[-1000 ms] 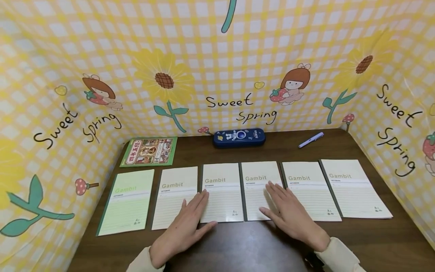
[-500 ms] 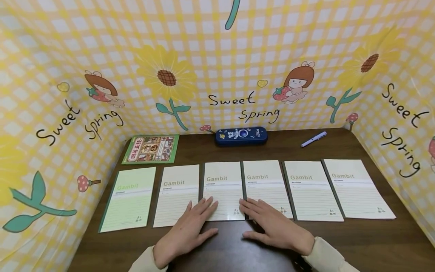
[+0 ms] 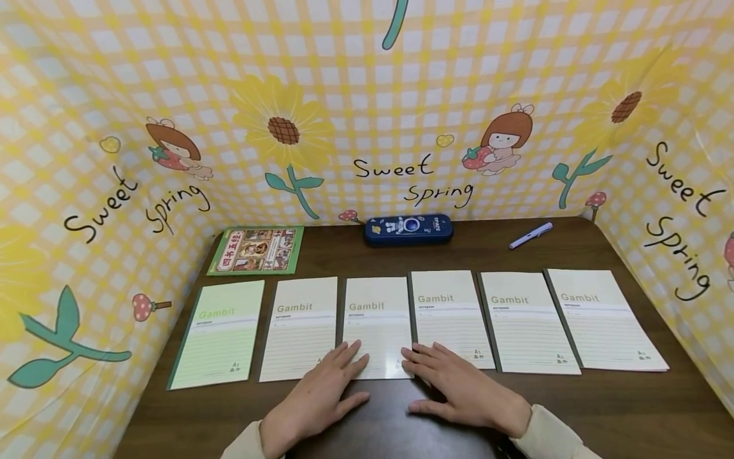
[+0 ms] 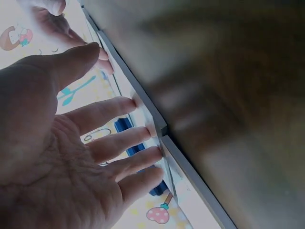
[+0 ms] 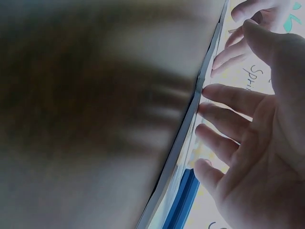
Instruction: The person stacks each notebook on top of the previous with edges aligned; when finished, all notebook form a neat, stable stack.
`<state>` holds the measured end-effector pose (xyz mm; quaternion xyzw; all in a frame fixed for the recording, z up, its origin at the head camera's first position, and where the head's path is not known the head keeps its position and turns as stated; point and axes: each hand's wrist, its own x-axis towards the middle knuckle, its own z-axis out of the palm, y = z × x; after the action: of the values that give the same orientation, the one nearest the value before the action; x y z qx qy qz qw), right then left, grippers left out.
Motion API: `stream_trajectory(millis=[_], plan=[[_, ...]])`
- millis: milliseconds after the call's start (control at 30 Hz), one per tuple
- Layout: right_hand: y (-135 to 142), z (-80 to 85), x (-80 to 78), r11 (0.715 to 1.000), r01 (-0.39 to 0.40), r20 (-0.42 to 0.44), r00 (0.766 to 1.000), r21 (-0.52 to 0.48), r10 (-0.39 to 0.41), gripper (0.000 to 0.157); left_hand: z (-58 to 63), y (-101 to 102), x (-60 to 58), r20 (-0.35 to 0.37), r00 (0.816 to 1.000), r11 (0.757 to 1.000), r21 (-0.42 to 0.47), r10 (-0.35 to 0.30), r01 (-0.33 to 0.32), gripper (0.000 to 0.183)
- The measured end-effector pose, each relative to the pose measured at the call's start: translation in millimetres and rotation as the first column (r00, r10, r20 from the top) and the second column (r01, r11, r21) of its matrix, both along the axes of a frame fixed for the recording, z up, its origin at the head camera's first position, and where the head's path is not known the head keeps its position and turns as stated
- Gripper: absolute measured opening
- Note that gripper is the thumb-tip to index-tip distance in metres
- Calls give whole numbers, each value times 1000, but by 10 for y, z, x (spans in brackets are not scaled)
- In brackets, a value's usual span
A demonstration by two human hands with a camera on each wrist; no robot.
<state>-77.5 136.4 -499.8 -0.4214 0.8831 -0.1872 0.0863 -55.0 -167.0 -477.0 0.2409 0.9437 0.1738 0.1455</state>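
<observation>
A row of lined "Gambit" notebooks lies flat on the dark wooden table. My left hand (image 3: 314,395) rests its fingertips on the lower left of the third notebook from the left (image 3: 375,331), overlapping the edge of the cream notebook (image 3: 304,328) beside it. On its lower right corner lie the fingertips of my right hand (image 3: 461,389), near the notebook to the right (image 3: 444,287). All fingers are extended and both thumbs stand apart over the table. In the left wrist view, the fingertips of the left hand (image 4: 71,157) meet the notebook surface.
A pale green notebook (image 3: 218,335) ends the row at left, below a green picture book (image 3: 255,250). Further back are a navy pencil case (image 3: 408,229) and a lilac pen (image 3: 530,235). More notebooks (image 3: 602,319) lie at right. Printed yellow cloth (image 3: 367,95) encloses the table.
My right hand has moved left from the neighbouring notebook to the third one's corner. Both hands have drawn back, and the third notebook has slid slightly toward me, now lower than the one to its right.
</observation>
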Motion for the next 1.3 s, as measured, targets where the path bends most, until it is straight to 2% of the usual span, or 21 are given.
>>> stream_trajectory(millis=[167, 300, 433, 533, 600, 700, 833, 900, 1000, 1067, 1200, 1300], plan=[[-5, 16, 60, 1000, -11, -24, 1000, -14, 10, 66, 47, 24, 90, 16, 1000, 1000, -9, 1, -1, 61], [-9, 21, 105, 1000, 12, 1, 1000, -24, -12, 63, 68, 26, 124, 7, 1000, 1000, -5, -2, 2, 59], [-10, 3, 120, 993, 72, 40, 997, -95, -69, 58, 48, 12, 122, -1, 999, 998, 63, 32, -32, 58], [-26, -7, 104, 958, 160, 112, 984, -236, -137, 49, 38, 2, 125, -23, 993, 979, 166, 120, -114, 56], [-33, 1, 89, 909, 244, 215, 960, -338, -178, 42, 35, -6, 123, -49, 977, 952, 238, 207, -190, 52], [-21, 36, 75, 823, 389, 402, 889, -413, -218, 30, 42, -31, 116, -16, 935, 880, 343, 354, -327, 40], [28, 79, 70, 760, 536, 605, 758, -367, -243, 29, 56, -84, 110, 142, 859, 761, 409, 492, -504, 21], [48, 91, 71, 733, 589, 703, 677, -341, -217, 33, 63, -114, 116, 198, 828, 725, 407, 525, -556, 20], [75, 98, 91, 692, 649, 822, 551, -315, -143, 41, 65, -151, 143, 235, 795, 692, 395, 560, -604, 25], [85, 100, 108, 671, 676, 869, 486, -305, -96, 46, 68, -171, 158, 269, 775, 668, 396, 572, -630, 27], [87, 103, 138, 636, 711, 915, 402, -299, -20, 51, 65, -206, 168, 379, 724, 588, 422, 577, -690, 31], [83, 97, 160, 612, 737, 939, 343, -287, 27, 51, 48, -213, 189, 480, 684, 510, 456, 549, -729, 36]])
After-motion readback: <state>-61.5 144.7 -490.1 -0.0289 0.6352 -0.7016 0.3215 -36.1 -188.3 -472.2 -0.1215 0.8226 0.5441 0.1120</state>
